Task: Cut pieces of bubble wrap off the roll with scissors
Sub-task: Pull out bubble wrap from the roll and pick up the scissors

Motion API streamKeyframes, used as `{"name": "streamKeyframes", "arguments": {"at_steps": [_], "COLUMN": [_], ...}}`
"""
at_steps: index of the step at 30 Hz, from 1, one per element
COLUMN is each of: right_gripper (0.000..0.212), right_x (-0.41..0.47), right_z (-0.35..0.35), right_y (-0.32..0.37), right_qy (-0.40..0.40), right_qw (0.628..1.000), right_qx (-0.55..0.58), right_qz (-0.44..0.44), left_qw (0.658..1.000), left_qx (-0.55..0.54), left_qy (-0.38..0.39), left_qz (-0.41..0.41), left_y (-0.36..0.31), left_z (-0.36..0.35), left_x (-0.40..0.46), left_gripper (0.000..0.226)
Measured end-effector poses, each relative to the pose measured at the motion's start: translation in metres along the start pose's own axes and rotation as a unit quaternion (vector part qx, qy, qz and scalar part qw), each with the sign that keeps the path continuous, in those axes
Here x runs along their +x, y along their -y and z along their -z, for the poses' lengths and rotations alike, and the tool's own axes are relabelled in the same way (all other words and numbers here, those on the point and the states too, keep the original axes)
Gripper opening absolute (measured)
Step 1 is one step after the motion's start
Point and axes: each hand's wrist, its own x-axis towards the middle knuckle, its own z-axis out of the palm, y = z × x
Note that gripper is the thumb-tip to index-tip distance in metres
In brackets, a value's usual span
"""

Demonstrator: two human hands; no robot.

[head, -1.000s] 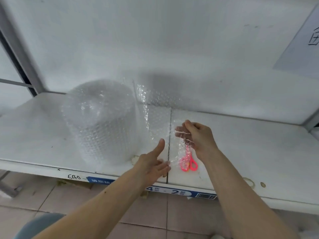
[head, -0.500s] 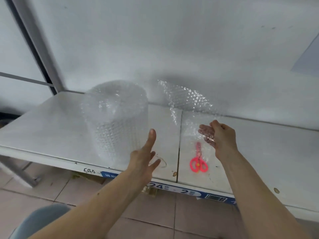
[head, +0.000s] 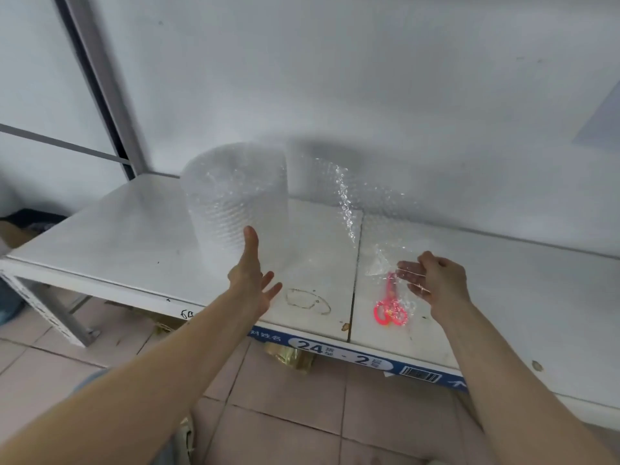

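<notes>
Standing upright on the white table (head: 110,236), toward its left half: a roll of bubble wrap (head: 235,199), clear and cloudy, bubbles glinting in rows down its side. Trailing from the roll's right side, a loose sheet (head: 345,193) of the same wrap, rising behind it against the wall, then draping down and forward across the seam (head: 355,263) between the two table panels. Ending crumpled at the right hand (head: 436,283), fingers curled and pinching the sheet's free corner, part of the film lying over the fingertips. Lying flat under that draped end, near the table's front edge: pink scissors (head: 391,305), handles toward the viewer, blades pointing away, seen blurred through the plastic. Reaching forward just in front of the roll, the left hand (head: 253,280), spread wide and empty, thumb up, apparently close to the roll's lower side; contact hard to tell. Marking the table between the hands, a brownish ring stain (head: 307,300). Running along the front edge, a blue label strip (head: 349,354) with "24" and "2" and a barcode. Below, pinkish floor tiles (head: 292,407) and something gold-coloured (head: 292,355) tucked under the table.
</notes>
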Motion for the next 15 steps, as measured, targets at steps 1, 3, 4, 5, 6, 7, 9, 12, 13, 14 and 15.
{"name": "streamKeyframes", "arguments": {"at_steps": [1, 3, 4, 5, 6, 7, 9, 12, 13, 14, 15], "right_gripper": [0.01, 0.01, 0.01, 0.01, 0.01, 0.01, 0.01, 0.013, 0.013, 0.014, 0.014], "right_x": [-0.001, -0.003, -0.003, -0.004, -0.006, -0.007, -0.01, -0.012, -0.011, -0.011, -0.009], "right_z": [0.0, 0.001, 0.001, 0.001, 0.0, 0.0, -0.002, -0.006, -0.006, -0.007, -0.007], "right_y": [0.0, -0.001, 0.0, 0.001, 0.003, 0.006, 0.01, 0.016, 0.018, 0.019, 0.02], "right_qy": [0.0, 0.0, -0.001, -0.002, -0.001, 0.002, 0.014, 0.03, 0.034, 0.037, 0.037], "right_qw": [1.0, 1.0, 1.0, 1.0, 1.0, 1.0, 0.999, 0.998, 0.997, 0.997, 0.997], "right_qx": [-0.001, 0.002, 0.004, 0.007, 0.012, 0.019, 0.037, 0.062, 0.068, 0.07, 0.071], "right_qz": [-0.001, 0.001, 0.004, 0.008, 0.012, 0.016, 0.019, 0.016, 0.015, 0.015, 0.015], "left_qw": [1.0, 0.999, 0.997, 0.994, 0.989, 0.985, 0.977, 0.966, 0.964, 0.964, 0.965], "left_qx": [0.002, 0.021, 0.035, 0.043, 0.043, 0.038, 0.017, -0.026, -0.03, -0.037, -0.05], "left_qy": [0.0, 0.024, 0.049, 0.075, 0.093, 0.107, 0.132, 0.176, 0.186, 0.19, 0.186], "left_qz": [0.002, 0.023, 0.042, 0.069, 0.102, 0.132, 0.167, 0.186, 0.187, 0.185, 0.176], "left_y": [0.004, 0.022, 0.032, 0.042, 0.049, 0.055, 0.061, 0.068, 0.07, 0.072, 0.074], "left_z": [-0.002, -0.01, -0.016, -0.023, -0.031, -0.039, -0.053, -0.067, -0.07, -0.072, -0.074], "left_x": [0.0, -0.003, -0.005, -0.007, -0.008, -0.008, -0.004, 0.004, 0.008, 0.013, 0.019], "left_gripper": [0.104, 0.101, 0.097, 0.095, 0.095, 0.096, 0.098, 0.102, 0.103, 0.101, 0.094]}}
